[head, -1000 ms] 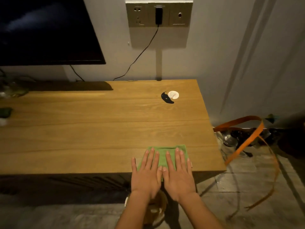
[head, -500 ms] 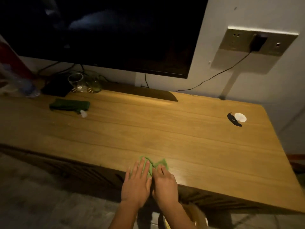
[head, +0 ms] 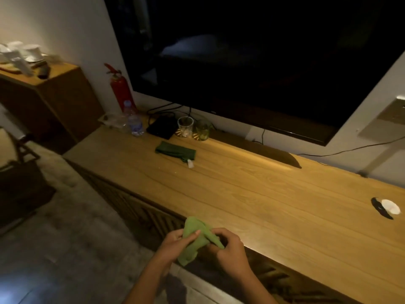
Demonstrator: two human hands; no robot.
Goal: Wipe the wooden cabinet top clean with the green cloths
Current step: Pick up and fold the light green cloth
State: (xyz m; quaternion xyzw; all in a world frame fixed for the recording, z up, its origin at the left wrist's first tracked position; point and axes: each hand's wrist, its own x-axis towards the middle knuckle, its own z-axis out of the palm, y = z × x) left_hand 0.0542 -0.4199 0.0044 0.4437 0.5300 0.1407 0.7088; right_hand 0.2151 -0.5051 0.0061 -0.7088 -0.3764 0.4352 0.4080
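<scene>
A light green cloth (head: pixel 195 238) hangs crumpled in the air just off the front edge of the wooden cabinet top (head: pixel 252 194). My left hand (head: pixel 175 242) pinches its left side and my right hand (head: pixel 228 246) grips its right side. A second, dark green cloth (head: pixel 175 150) lies folded on the cabinet top at the far left, with a small white tag beside it.
Two glasses (head: pixel 185 126), a water bottle (head: pixel 134 120) and a black box (head: pixel 161 128) stand at the back left under the television (head: pixel 252 51). A white disc with a black piece (head: pixel 388 207) lies at right. A red extinguisher (head: pixel 119 86) stands by the wall.
The light green cloth has been lifted off the cabinet top and bunched between both hands. My view has swung left along the cabinet.
</scene>
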